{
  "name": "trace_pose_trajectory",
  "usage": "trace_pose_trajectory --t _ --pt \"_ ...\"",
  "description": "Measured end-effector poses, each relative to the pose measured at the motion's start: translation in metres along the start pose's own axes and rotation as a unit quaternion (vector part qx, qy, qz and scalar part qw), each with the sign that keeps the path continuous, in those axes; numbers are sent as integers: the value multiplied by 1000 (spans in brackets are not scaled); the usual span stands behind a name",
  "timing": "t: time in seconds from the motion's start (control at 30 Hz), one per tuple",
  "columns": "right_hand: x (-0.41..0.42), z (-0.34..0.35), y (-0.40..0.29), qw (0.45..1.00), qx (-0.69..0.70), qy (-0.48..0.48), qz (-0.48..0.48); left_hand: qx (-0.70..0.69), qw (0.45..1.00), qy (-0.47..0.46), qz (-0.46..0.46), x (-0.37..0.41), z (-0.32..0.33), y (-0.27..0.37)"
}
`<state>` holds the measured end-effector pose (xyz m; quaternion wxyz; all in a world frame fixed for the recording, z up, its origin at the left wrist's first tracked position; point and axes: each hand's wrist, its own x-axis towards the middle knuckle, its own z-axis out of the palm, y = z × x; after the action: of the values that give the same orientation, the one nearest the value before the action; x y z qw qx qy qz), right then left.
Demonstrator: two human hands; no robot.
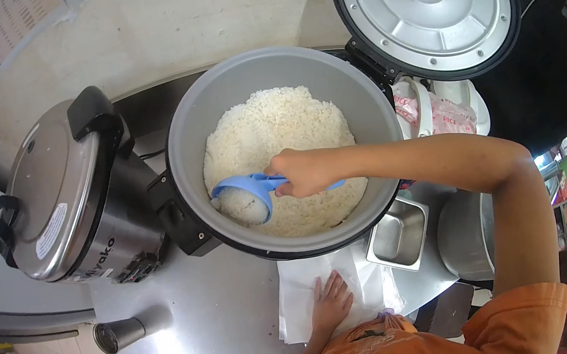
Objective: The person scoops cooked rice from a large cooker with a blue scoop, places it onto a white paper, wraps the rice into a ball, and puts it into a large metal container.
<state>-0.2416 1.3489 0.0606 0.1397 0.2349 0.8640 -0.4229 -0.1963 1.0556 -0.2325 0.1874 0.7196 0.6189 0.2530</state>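
Observation:
My right hand (306,171) grips the handle of a blue plastic rice scoop (256,184) inside a large open rice cooker (188,114). Rounded and filled with rice, the scoop's bowl rests at the left part of the cooked white rice (280,121), near the pot's grey wall. My left hand (331,302) lies with fingers spread on white paper sheets (294,293) in front of the cooker, holding nothing. Just right of the paper stands an empty rectangular steel pan (399,233).
A second, closed rice cooker (97,208) stands at left, with a metal cup (120,335) before it. The open cooker's raised lid (428,1) leans at upper right, above printed plastic packaging (441,111). A large metal pot (465,236) sits behind my right arm. The steel table (199,309) has a curved-looking front edge.

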Motion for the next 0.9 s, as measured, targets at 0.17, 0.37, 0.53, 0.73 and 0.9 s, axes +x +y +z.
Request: trace_pose_trajectory --t 0.17,0.37,0.53,0.73,0.9 --pt "-34 -14 -14 998 35 -52 14 -1 1000 7 -6 -2 -2 8" --pt "-62 -23 3 951 290 -105 31 -3 999 37 29 -3 -1 8" --pt "-99 16 -46 924 370 -62 -68 -91 990 82 71 -12 8 -7" --pt "-178 114 -56 851 518 49 -75 -49 990 72 107 -8 -2 9" --pt "-241 212 -43 816 557 135 -75 -179 981 -34 63 -26 12 1"
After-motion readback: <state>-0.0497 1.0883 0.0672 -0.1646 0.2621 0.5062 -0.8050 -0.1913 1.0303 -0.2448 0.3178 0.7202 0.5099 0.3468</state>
